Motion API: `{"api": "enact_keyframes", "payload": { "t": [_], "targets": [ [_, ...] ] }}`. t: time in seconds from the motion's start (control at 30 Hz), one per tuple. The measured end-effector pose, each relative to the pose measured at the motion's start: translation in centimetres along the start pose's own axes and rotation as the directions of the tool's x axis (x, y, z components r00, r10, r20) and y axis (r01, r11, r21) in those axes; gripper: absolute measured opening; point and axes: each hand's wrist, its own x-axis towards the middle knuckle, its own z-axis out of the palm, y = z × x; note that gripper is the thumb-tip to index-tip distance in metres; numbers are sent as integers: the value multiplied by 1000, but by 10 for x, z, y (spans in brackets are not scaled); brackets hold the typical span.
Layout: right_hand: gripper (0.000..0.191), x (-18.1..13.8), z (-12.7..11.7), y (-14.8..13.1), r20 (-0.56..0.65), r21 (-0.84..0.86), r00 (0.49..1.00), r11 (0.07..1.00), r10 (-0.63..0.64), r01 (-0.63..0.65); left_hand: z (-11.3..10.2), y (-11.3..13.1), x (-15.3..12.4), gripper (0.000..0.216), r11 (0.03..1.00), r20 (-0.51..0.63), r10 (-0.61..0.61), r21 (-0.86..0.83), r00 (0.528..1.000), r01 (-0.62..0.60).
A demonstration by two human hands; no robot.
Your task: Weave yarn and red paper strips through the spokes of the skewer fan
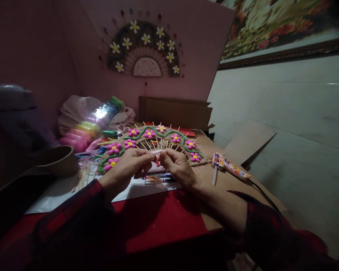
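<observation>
My left hand (134, 163) and my right hand (177, 165) meet in front of the fan-shaped craft, each with its fingers closed in a pinch. Between the fingertips shows a small red piece (158, 159), soft-looking, possibly clay; the fingers hide most of it. Just behind lies the twine-wrapped fan (141, 140), with pink flowers, a wavy green strand and thin sticks poking from its rim. Under my hands, on white paper, are a dark-handled tool (166, 178) and a small brownish item, partly hidden.
A flower-patterned hot glue gun (228, 166) lies at the right on cardboard (206, 180), its cord trailing off. Loose sticks (83, 177), a round container (56, 160) and packs of coloured clay (87, 130) are at the left. A finished-looking fan picture (145, 47) stands behind.
</observation>
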Motion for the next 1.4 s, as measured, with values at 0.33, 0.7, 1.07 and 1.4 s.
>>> {"api": "enact_keyframes", "payload": {
  "t": [0.33,0.7,1.07,1.4],
  "targets": [
    [18,3,5,-2,-75,201,996,978,-39,54,0,-6,1,31,976,95,-75,-195,993,93],
    [22,5,1,7,-233,196,972,978,-30,77,6,-6,0,14,934,131,-90,-332,987,129],
    [23,3,2,5,-261,178,964,979,-50,99,7,-4,-1,15,925,100,-57,-368,993,90],
    [16,3,-12,-12,105,-376,989,916,-108,139,1,-1,1,20,952,-190,49,-289,981,-103]
  ]
}}
